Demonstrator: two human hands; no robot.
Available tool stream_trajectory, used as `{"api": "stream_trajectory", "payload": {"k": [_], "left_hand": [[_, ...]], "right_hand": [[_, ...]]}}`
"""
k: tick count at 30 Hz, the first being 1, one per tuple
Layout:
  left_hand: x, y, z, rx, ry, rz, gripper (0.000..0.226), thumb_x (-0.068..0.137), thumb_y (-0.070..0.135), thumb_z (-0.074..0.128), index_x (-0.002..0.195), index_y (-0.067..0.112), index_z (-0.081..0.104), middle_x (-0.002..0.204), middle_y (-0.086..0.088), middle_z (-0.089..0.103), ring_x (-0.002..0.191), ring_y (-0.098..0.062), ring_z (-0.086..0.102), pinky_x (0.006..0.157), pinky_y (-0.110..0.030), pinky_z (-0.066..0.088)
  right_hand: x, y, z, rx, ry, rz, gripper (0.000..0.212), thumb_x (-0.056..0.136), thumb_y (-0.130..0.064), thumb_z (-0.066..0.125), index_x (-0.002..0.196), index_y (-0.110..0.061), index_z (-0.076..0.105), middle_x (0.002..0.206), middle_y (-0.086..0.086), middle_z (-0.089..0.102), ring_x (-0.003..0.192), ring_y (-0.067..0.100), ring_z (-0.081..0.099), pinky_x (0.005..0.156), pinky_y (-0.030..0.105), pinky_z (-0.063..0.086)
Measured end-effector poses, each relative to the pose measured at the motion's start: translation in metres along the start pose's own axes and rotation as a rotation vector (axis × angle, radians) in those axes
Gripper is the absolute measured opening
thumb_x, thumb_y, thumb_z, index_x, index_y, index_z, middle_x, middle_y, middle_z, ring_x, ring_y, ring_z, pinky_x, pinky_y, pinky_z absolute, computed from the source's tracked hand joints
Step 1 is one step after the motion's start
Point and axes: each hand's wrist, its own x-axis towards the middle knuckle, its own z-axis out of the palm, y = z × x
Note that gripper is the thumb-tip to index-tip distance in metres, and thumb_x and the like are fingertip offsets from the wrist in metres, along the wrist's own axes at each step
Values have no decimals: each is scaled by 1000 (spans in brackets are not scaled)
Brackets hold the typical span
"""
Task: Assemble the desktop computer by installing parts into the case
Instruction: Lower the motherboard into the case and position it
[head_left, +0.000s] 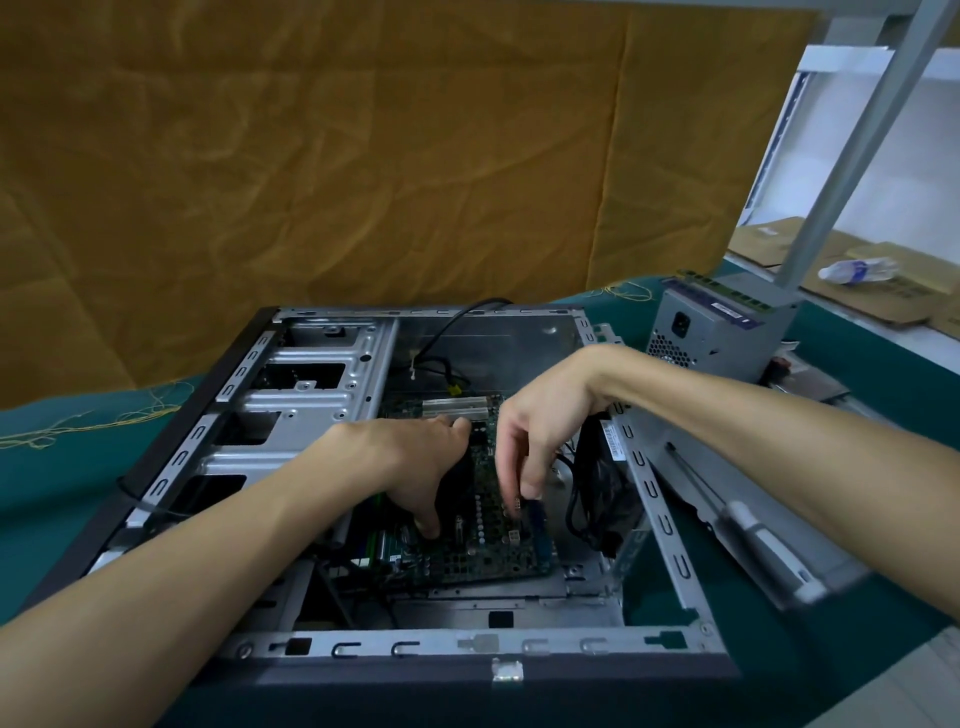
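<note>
An open grey computer case (467, 644) lies on its side on a green cloth. A green motherboard (483, 540) sits inside it. My left hand (415, 467) reaches in from the left, its thumb pressing down on the board while the fingers curve over something dark at the board's left side. My right hand (535, 436) hangs over the board's right side, fingertips touching down near a blue connector (537, 525). Whether either hand grips a part is hidden by the fingers.
A grey power supply (711, 332) stands beyond the case at the right. A screwdriver (748, 525) lies on a metal panel right of the case. Black cables (582, 514) loop inside the case. Cardboard and a plastic bottle (857, 271) lie at the far right.
</note>
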Motion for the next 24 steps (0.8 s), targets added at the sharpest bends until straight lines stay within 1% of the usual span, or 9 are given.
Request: {"api": "stream_trajectory", "payload": {"k": [4, 6, 10, 13, 15, 17, 19, 21, 24], "left_hand": [[0, 0, -1, -4, 3, 2, 108, 70, 42, 91, 146, 6, 24, 147, -10, 43, 133, -28, 49, 107, -39, 47], [0, 0, 0, -4, 1, 0, 105, 70, 42, 92, 144, 7, 26, 145, -10, 44, 132, -28, 50, 106, -40, 48], [1, 0, 1, 4, 0, 1, 107, 69, 42, 92, 145, 7, 26, 146, -9, 44, 133, -28, 50, 106, -41, 48], [2, -1, 1, 3, 3, -1, 108, 69, 42, 92, 146, 7, 25, 146, -9, 44, 132, -27, 51, 105, -38, 48], [2, -1, 1, -5, 1, -2, 110, 69, 42, 92, 148, 7, 23, 146, -8, 44, 132, -27, 50, 104, -36, 48], [3, -1, 1, -6, 2, 0, 109, 69, 42, 92, 147, 8, 24, 147, -8, 43, 133, -27, 49, 106, -37, 47], [3, -1, 1, -9, 2, 2, 107, 68, 42, 93, 145, 8, 27, 147, -8, 43, 134, -27, 49, 107, -38, 45], [3, -1, 0, -7, 4, 7, 105, 68, 42, 93, 144, 9, 28, 146, -8, 44, 133, -26, 49, 107, -37, 45], [2, -1, 0, -9, 6, 2, 107, 68, 42, 93, 146, 9, 27, 147, -8, 43, 133, -26, 49, 104, -34, 45]], "right_hand": [[-3, -1, -3, 12, -65, -93, 17, 97, -12, 69, 111, -18, 77, 100, 8, 71, 87, 15, 56, 80, 25, 44], [-3, 0, -3, 20, -77, -116, 17, 98, -12, 68, 111, -19, 76, 103, 5, 72, 91, 11, 58, 83, 26, 44], [-4, 1, -4, 75, -71, -95, 16, 98, -12, 68, 109, -20, 76, 91, -16, 73, 82, -1, 60, 75, 14, 46], [2, 1, 1, 57, 66, 38, 8, 94, -15, 73, 99, -17, 78, 77, -17, 73, 72, -2, 61, 68, 11, 46], [9, -3, 7, -107, 136, 157, 8, 91, -17, 76, 93, -13, 81, 73, -14, 71, 67, -2, 60, 63, 12, 45], [17, -11, 16, -282, 169, 237, 12, 88, -18, 77, 91, -8, 81, 72, -4, 70, 65, 6, 56, 55, 16, 43], [24, -17, 24, -341, 179, 279, 18, 86, -16, 77, 73, -6, 72, 53, -4, 62, 53, 10, 53, 42, 18, 38], [28, -20, 28, -393, 196, 316, 33, 86, -14, 76, 60, -12, 56, 32, -10, 48, 44, 14, 47, 32, 16, 30], [27, -23, 31, -425, 215, 326, 36, 85, -15, 77, 58, -14, 54, 31, -11, 45, 48, 17, 45, 32, 16, 29]]}}
